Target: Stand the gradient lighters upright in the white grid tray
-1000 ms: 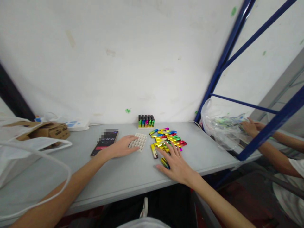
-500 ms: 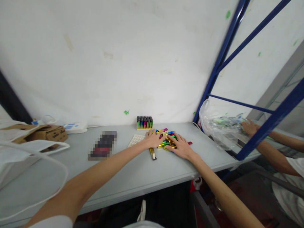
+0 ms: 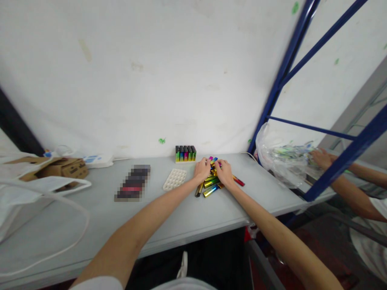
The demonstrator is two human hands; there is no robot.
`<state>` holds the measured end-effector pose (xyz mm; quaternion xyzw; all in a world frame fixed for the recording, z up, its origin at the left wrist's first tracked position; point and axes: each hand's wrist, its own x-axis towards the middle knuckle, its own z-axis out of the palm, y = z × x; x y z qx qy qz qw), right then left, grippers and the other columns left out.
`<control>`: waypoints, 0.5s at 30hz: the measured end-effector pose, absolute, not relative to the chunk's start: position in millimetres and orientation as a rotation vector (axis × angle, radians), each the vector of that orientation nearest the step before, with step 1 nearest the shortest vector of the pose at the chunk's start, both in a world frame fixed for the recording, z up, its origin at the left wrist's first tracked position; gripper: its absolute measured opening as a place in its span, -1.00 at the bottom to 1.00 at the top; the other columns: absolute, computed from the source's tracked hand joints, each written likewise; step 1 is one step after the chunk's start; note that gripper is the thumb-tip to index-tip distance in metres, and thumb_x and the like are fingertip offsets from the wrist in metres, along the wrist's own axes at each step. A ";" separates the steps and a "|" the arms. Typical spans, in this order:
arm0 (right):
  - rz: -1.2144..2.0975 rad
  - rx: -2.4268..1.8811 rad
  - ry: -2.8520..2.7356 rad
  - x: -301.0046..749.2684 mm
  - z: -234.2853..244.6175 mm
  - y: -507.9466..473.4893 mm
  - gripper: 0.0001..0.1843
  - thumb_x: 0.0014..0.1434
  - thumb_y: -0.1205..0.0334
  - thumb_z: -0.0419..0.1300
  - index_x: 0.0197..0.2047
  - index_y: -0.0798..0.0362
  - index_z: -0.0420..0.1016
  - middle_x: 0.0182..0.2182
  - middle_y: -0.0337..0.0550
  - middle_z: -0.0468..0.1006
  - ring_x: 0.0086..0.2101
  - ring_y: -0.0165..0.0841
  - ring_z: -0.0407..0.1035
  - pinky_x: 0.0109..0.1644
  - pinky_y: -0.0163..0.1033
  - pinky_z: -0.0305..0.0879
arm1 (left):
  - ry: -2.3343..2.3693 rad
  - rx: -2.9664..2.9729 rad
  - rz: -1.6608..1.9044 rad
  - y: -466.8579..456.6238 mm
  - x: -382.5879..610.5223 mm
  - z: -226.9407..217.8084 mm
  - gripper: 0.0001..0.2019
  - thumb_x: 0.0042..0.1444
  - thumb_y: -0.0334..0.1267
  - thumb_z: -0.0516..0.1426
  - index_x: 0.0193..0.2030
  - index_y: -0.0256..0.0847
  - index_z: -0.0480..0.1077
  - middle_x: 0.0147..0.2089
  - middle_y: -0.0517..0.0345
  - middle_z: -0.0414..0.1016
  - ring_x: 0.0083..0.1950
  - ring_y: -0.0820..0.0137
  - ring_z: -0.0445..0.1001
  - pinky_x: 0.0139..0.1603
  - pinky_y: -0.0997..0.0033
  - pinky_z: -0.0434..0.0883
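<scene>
A loose pile of shiny metallic lighters (image 3: 211, 183) in gold, green, blue and red lies on the grey table. My left hand (image 3: 202, 168) rests at the pile's left side, its fingers curled round some lighters. From the right, my right hand (image 3: 223, 172) closes over other lighters, its fingertips close to the left hand's. Just which lighters the fingers hold is hidden. Behind the pile, rows of upright lighters with black tops (image 3: 185, 154) stand in a white holder against the wall. Left of my left hand lies a white tray (image 3: 174, 179) with rows of holes.
A blurred-out dark item (image 3: 133, 183) lies to the left. Farther left are a cardboard box (image 3: 71, 171), white bags and a cable. On the right, a blue metal frame (image 3: 273, 94) and a clear plastic bag (image 3: 272, 155) border the table; another person's hands (image 3: 323, 159) work beyond.
Both hands went from spread flat over the pile to curled in on the lighters. Several lighters have shifted, with a gold-and-blue one now at the front. The holed tray is more exposed.
</scene>
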<state>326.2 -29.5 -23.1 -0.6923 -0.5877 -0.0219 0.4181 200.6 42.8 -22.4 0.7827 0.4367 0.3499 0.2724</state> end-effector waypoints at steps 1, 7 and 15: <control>-0.042 -1.721 -1.450 327.4 -22.2 -28.0 -0.67 0.47 0.13 0.01 -0.11 0.06 0.57 -0.07 0.12 0.67 0.04 -0.08 0.48 0.27 0.03 0.30 | 1.200 2.086 0.959 44.6 202.0 -21.7 -0.69 0.56 -0.15 -0.03 -0.02 -0.13 0.54 -0.04 -0.07 0.71 0.07 0.14 0.64 0.13 0.24 0.44; -0.044 -1.653 -1.320 334.7 -25.0 -22.1 -0.69 0.42 0.09 0.02 -0.19 0.01 0.55 -0.14 0.07 0.68 -0.06 -0.09 0.51 0.16 0.00 0.40 | 1.176 2.063 1.006 48.8 210.5 -14.9 -0.72 0.51 -0.23 0.02 -0.09 -0.17 0.57 -0.27 0.05 0.71 -0.13 0.24 0.67 0.05 0.32 0.49; -0.046 -1.755 -1.462 353.4 -14.5 -20.8 -0.67 0.47 0.13 0.03 -0.09 0.07 0.59 -0.10 0.09 0.70 -0.05 -0.13 0.56 0.18 -0.05 0.41 | 1.011 2.327 0.936 48.0 184.3 18.1 -0.79 0.43 -0.25 0.11 -0.10 -0.20 0.59 -0.07 -0.03 0.69 0.05 0.18 0.63 0.23 0.26 0.45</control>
